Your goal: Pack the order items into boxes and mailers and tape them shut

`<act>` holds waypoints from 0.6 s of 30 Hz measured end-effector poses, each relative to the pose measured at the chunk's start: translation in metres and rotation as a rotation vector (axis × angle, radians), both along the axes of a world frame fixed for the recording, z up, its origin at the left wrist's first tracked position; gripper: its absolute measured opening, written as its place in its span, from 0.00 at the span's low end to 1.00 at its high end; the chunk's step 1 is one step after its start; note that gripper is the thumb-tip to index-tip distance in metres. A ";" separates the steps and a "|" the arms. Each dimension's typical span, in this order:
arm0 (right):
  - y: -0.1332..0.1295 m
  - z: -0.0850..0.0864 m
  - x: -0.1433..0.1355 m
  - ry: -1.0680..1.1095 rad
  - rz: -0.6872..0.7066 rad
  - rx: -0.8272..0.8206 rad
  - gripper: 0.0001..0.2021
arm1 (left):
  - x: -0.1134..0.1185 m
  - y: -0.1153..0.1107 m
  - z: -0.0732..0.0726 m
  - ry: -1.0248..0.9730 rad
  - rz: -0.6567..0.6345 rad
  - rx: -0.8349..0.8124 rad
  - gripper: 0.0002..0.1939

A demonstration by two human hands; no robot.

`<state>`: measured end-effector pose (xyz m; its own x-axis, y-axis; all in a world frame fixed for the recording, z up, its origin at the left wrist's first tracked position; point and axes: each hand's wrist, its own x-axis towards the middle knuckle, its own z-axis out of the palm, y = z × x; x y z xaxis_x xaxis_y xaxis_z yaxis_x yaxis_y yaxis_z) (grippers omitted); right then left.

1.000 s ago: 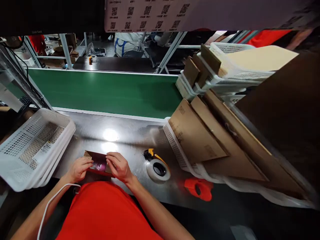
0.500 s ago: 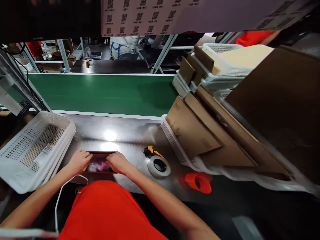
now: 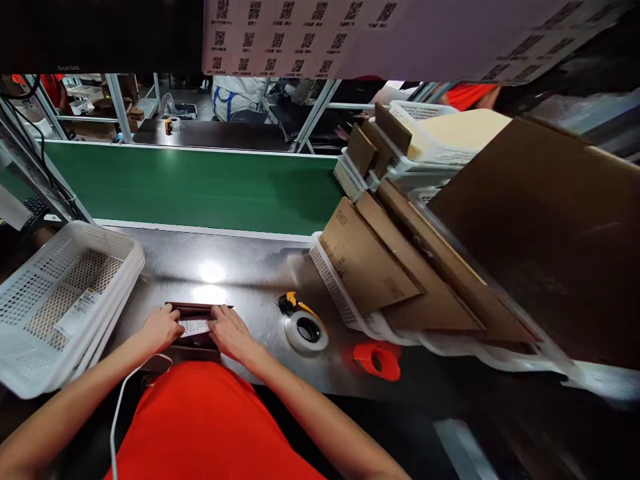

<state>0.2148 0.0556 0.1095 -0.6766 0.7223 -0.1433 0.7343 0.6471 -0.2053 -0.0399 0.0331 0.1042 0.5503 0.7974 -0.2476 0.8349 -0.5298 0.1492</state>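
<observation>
As the box point(image 3: 196, 311) looks light, stiff but creasable, its ends, held by the left hand point(image 3: 163, 327) and right hand point(image 3: 228, 332), suit a gentle grip.

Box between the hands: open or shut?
Open: white printed paper shows inside the box, between the left hand and right hand.

Open side up, the small brown cardboard box point(image 3: 196, 312) is held at both ends by the hands, low on the metal bench point(image 3: 255, 267), its long sides set crosswise. Within its dark mouth a white slip point(image 3: 195, 327) is seen, covered in fine print, slightly slanted, its ends partly masked by fingers.
</observation>
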 end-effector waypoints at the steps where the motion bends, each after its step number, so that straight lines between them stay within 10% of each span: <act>1: 0.000 -0.003 0.002 0.022 0.024 0.006 0.10 | 0.000 0.000 0.000 -0.017 -0.005 0.004 0.10; 9: -0.006 -0.029 0.010 0.239 -0.003 0.063 0.21 | -0.009 -0.006 -0.009 -0.102 -0.042 0.128 0.13; 18: 0.008 -0.002 -0.007 -0.035 0.067 -0.080 0.11 | -0.001 -0.003 -0.006 -0.022 0.006 0.117 0.20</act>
<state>0.2078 0.0634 0.1075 -0.7169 0.6606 -0.2230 0.6972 0.6779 -0.2330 -0.0405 0.0306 0.0984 0.5494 0.8237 -0.1405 0.8355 -0.5393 0.1055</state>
